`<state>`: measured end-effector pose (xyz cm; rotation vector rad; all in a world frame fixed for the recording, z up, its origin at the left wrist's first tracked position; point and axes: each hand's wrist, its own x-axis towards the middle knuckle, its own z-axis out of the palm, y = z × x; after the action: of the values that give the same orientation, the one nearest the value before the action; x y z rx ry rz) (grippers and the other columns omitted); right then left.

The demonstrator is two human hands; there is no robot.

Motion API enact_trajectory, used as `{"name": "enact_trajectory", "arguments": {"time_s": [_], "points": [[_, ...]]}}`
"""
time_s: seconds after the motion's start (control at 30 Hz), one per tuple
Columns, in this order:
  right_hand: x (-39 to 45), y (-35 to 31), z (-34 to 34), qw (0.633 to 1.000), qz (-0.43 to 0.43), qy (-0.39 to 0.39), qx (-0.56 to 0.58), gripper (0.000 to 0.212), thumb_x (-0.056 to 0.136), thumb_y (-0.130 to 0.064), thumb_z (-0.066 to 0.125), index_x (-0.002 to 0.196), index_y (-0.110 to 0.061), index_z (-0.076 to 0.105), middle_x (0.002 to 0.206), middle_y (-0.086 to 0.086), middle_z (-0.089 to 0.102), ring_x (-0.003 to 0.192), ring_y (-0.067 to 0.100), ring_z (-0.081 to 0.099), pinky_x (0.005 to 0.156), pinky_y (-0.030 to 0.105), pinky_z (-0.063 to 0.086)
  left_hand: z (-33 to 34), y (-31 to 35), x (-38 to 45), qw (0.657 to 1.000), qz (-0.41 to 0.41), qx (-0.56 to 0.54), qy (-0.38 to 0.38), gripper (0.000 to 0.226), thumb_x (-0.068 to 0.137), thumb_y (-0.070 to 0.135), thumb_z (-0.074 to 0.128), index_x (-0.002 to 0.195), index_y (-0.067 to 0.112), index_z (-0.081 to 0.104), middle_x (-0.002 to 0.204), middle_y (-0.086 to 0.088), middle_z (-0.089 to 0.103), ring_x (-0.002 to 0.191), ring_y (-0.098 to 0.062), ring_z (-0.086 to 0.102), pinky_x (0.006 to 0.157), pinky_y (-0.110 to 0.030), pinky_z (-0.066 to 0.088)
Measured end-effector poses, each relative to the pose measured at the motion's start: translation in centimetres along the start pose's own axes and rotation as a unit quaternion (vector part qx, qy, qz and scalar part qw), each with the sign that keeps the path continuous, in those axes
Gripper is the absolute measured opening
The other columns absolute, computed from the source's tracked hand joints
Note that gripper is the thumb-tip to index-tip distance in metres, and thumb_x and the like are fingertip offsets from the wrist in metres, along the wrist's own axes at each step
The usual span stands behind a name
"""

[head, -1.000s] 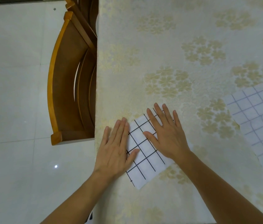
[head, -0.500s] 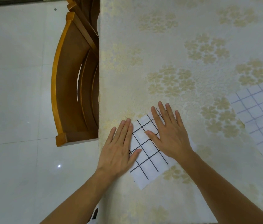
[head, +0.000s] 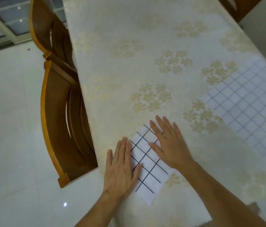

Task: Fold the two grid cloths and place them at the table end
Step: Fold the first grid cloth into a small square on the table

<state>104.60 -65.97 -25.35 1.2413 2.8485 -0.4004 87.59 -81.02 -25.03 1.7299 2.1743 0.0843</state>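
Observation:
A small folded white cloth with a black grid [head: 150,174] lies near the table's left edge, close to me. My left hand [head: 122,166] rests flat on its left side, fingers together and stretched out. My right hand [head: 170,143] lies flat on its upper right part, fingers slightly spread. Neither hand grips anything. A second white cloth with a pale blue grid [head: 250,108] lies spread out unfolded at the table's right side, partly hanging past the edge.
The table [head: 145,63] wears a cream cloth with gold flower clusters. Two wooden chairs [head: 60,128] stand tucked against its left edge on a white tiled floor. Brown wooden furniture shows at the top right.
Both hands stay flat on the black-grid cloth in much the same pose. The camera has tilted up and turned, showing more of the far table and the blue-grid cloth.

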Motion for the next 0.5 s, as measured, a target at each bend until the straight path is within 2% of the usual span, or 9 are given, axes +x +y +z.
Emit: {"name": "enact_trajectory", "arguments": {"time_s": [0.1, 0.2, 0.27, 0.4, 0.5], "points": [[-2.9, 0.7, -1.1, 0.992, 0.108, 0.061, 0.011, 0.063, 0.103, -0.046, 0.035, 0.159, -0.023, 0.018, 0.167, 0.005, 0.013, 0.154, 0.024, 0.008, 0.124, 0.047, 0.012, -2.6, 0.6, 2.5, 0.996, 0.086, 0.010, 0.012, 0.068, 0.101, 0.054, 0.027, 0.158, 0.018, 0.015, 0.166, 0.001, 0.010, 0.153, -0.018, 0.009, 0.121, -0.044, 0.010], [-5.3, 1.2, -0.5, 0.982, 0.169, 0.087, 0.021, 0.054, 0.101, -0.041, 0.034, 0.149, -0.017, 0.044, 0.160, 0.009, 0.034, 0.149, 0.028, 0.028, 0.120, 0.052, 0.025, -4.7, 1.3, 6.0, 0.979, 0.197, 0.043, 0.014, 0.057, 0.099, 0.043, 0.033, 0.147, 0.014, 0.045, 0.156, -0.004, 0.040, 0.143, -0.025, 0.038, 0.119, -0.048, 0.028], [-6.2, 1.0, 0.2, 0.974, 0.195, 0.111, 0.018, 0.047, 0.100, -0.037, 0.038, 0.136, -0.014, 0.059, 0.151, 0.010, 0.047, 0.143, 0.029, 0.038, 0.116, 0.054, 0.031, -5.4, 1.4, 8.6, 0.960, 0.270, 0.068, 0.011, 0.052, 0.097, 0.037, 0.036, 0.138, 0.012, 0.055, 0.149, -0.007, 0.049, 0.137, -0.027, 0.047, 0.114, -0.050, 0.037], [-6.8, 0.3, 1.2, 0.962, 0.229, 0.150, 0.003, 0.036, 0.099, -0.031, 0.046, 0.124, -0.014, 0.066, 0.142, 0.011, 0.056, 0.137, 0.031, 0.046, 0.114, 0.056, 0.033, -5.3, 1.1, 13.3, 0.915, 0.390, 0.101, 0.008, 0.046, 0.096, 0.033, 0.036, 0.125, 0.011, 0.064, 0.142, -0.010, 0.057, 0.131, -0.029, 0.053, 0.110, -0.048, 0.042], [-6.5, 0.1, 1.7, 0.952, 0.253, 0.174, -0.005, 0.030, 0.096, -0.027, 0.052, 0.118, -0.014, 0.068, 0.136, 0.012, 0.059, 0.132, 0.032, 0.051, 0.111, 0.057, 0.037, -4.6, 1.2, 16.1, 0.879, 0.459, 0.131, 0.002, 0.046, 0.096, 0.031, 0.036, 0.124, 0.010, 0.065, 0.139, -0.010, 0.059, 0.129, -0.030, 0.054, 0.110, -0.048, 0.041]]}}
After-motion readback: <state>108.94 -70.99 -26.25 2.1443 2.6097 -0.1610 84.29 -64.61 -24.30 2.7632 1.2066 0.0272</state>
